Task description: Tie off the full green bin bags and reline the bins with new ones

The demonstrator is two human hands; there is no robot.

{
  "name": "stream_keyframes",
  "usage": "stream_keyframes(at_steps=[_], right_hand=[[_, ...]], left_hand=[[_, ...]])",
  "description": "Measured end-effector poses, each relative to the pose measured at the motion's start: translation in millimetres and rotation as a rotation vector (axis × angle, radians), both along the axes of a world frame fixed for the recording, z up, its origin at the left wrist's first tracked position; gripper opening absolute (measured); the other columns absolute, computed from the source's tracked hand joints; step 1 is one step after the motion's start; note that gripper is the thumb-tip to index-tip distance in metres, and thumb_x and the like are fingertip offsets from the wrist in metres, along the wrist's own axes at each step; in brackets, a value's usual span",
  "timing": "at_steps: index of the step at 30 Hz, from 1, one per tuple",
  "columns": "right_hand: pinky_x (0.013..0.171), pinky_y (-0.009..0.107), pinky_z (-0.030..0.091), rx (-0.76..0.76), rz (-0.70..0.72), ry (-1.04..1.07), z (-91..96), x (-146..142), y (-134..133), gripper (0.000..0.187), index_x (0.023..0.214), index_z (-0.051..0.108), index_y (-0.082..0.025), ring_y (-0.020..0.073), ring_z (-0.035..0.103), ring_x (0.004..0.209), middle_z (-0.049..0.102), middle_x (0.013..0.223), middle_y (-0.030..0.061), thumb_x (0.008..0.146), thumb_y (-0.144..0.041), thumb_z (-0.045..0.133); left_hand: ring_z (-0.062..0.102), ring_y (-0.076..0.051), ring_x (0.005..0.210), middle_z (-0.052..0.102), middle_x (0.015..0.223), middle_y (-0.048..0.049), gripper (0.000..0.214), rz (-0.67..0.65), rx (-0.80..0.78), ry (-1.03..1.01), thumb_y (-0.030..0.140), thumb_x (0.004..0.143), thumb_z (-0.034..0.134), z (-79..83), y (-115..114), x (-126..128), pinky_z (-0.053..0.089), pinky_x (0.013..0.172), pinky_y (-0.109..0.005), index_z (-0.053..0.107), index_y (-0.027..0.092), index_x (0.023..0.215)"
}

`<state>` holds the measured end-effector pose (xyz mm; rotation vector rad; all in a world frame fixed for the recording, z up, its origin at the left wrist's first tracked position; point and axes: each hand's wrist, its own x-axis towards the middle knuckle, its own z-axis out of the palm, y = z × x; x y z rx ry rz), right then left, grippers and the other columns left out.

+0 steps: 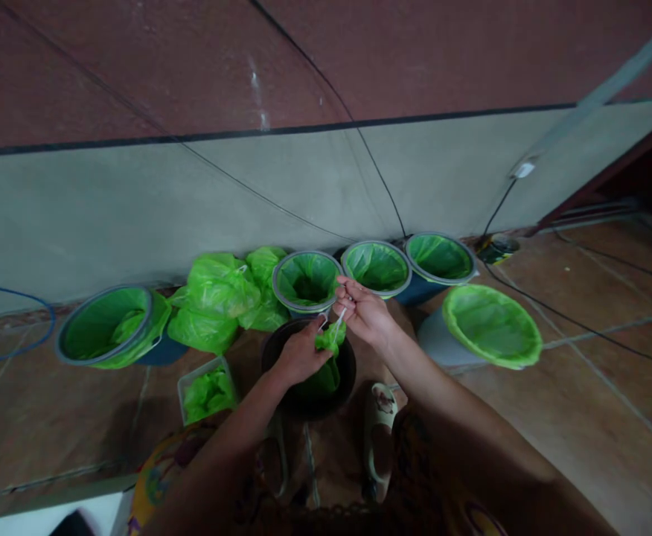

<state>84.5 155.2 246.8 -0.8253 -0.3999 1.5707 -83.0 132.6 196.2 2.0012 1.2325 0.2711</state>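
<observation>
A green garbage bag [331,340] with white drawstrings is held up over a dark bin [273,350] between my feet, its lower part hanging down inside. My left hand [302,353] is closed around the bag's gathered neck. Just to the right and a little higher, my right hand [362,307] pinches a white drawstring [342,316] pulled up from the bag. The fingers of my left hand partly cover the neck, and the bottom of the dark bin is hidden.
Along the wall stand several bins lined with green bags, including a left bin [103,327] and a right bin [493,327]. Tied full bags [219,290] lie beside them. A white tray [181,394] holds green bags. Black cables [583,331] cross the tiled floor.
</observation>
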Motion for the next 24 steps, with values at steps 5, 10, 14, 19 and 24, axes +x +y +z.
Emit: stream_keyframes(at_steps=[5,10,14,19,24], right_hand=[[0.05,0.019,0.036,-0.033,-0.014,0.076,5.8,-6.7,-1.8,0.012,0.084,0.062,-0.017,0.0058,0.03,0.045,0.051,0.059,-0.0055,0.091,-0.016,0.052],[0.054,0.019,0.04,-0.069,-0.035,-0.083,8.0,-1.0,-4.4,0.007,0.087,0.064,-0.017,0.0062,0.045,0.051,0.062,0.065,-0.0036,0.084,-0.024,0.064],[0.056,0.02,0.04,-0.165,-0.17,-0.351,-3.9,10.6,-3.3,0.022,0.079,0.064,-0.018,0.0079,0.053,0.059,0.066,0.069,-0.003,0.071,-0.035,0.075],[0.065,0.024,0.044,-0.177,-0.062,-0.696,-29.5,15.1,-4.6,0.016,0.076,0.063,-0.017,0.0118,0.058,0.066,0.066,0.07,-0.0012,0.073,-0.031,0.07],[0.081,0.031,0.047,0.011,0.361,-1.368,-40.2,8.4,-18.1,0.028,0.105,0.064,-0.018,0.0185,0.065,0.087,0.071,0.096,0.004,0.079,-0.028,0.067]], left_hand=[[0.067,-0.026,0.101,0.071,0.11,-0.0125,0.046,-0.09,0.207,0.296,0.026,0.085,0.056,-16.6,-7.6,10.9,0.045,0.092,-0.036,0.057,0.015,0.129],[0.068,-0.023,0.089,0.073,0.093,-0.0108,0.026,0.108,0.11,0.278,0.016,0.084,0.046,-25.5,10.6,5.7,0.046,0.081,-0.032,0.07,0.016,0.094],[0.059,-0.016,0.062,0.063,0.064,-0.002,0.022,0.385,-0.122,-0.011,0.016,0.078,0.043,-25.1,27.6,-5.2,0.042,0.061,-0.026,0.064,0.017,0.072],[0.045,-0.011,0.052,0.048,0.053,0.0042,0.01,0.61,-0.251,-0.391,0.022,0.065,0.048,-15.3,29.4,-14.5,0.033,0.051,-0.022,0.054,0.018,0.059],[0.039,-0.009,0.048,0.044,0.048,0.0055,0.008,0.679,-0.33,-0.523,0.026,0.056,0.053,0.6,25.1,-13.8,0.03,0.048,-0.021,0.052,0.018,0.053]])
